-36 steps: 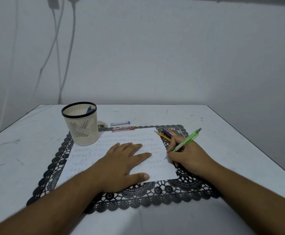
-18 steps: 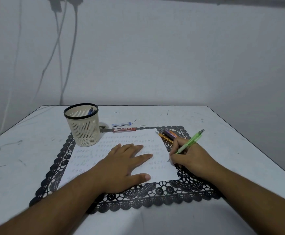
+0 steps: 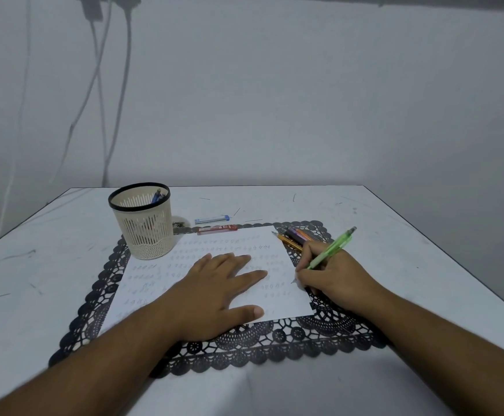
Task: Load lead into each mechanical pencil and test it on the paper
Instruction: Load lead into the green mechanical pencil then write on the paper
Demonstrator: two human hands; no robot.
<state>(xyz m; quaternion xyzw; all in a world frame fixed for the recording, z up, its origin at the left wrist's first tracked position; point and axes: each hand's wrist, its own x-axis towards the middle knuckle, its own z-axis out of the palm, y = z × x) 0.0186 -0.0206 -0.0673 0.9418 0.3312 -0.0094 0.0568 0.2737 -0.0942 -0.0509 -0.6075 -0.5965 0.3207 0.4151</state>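
White surface (image 3: 395, 223) carries a black lace mat (image 3: 274, 349) with paper (image 3: 274, 310) on it, bare margins on all sides. Your left hand (image 3: 214, 292) lies flat, fingers straight, on the paper; your right hand (image 3: 332, 277) pinches the green mechanical pencil (image 3: 335, 246), tip at the paper's right edge. Spare pencils (image 3: 292, 237) lie just beyond that hand, pencil cup (image 3: 142, 223) at the mat's far-left corner.

White, scuffed surface (image 3: 64, 250) bearing a black lace-patterned mat (image 3: 274, 337). Directly on the surface beyond the mat's far edge: a blue-capped lead tube (image 3: 211, 219). A red lead case (image 3: 217, 229) lies along the mat's far edge, beside it.
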